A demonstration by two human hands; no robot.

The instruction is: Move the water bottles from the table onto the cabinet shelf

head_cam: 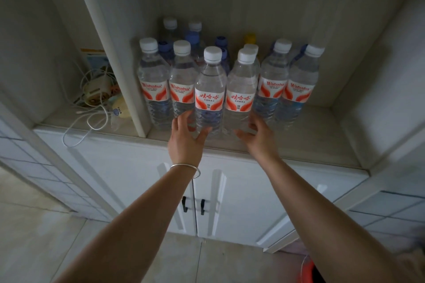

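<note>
Clear plastic water bottles (209, 89) stand upright, caps up, on the cabinet shelf (310, 142).

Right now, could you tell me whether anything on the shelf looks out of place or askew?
The water bottles stand upright in tidy rows. The one odd spot is the left compartment, where tangled white cables spill over the shelf edge and hang down the cabinet front.

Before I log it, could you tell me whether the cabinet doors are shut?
Shut: both cabinet doors sit flush, handles meeting.
</note>
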